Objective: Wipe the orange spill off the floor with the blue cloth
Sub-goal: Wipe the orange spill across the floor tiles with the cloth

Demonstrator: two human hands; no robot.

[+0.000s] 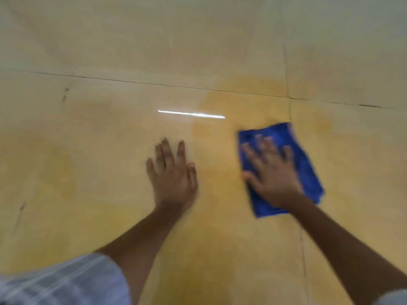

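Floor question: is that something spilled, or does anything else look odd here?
Yes. An orange spill stains the tiled floor, spreading across a tile joint just beyond the blue cloth. The right hand presses the cloth flat; the left hand rests flat on bare floor.

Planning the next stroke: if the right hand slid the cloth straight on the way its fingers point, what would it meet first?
The right hand, flat on the blue cloth, points up-frame, slightly left. First comes the darker orange spill, straddling the tile joint. Nothing solid seems to block it.
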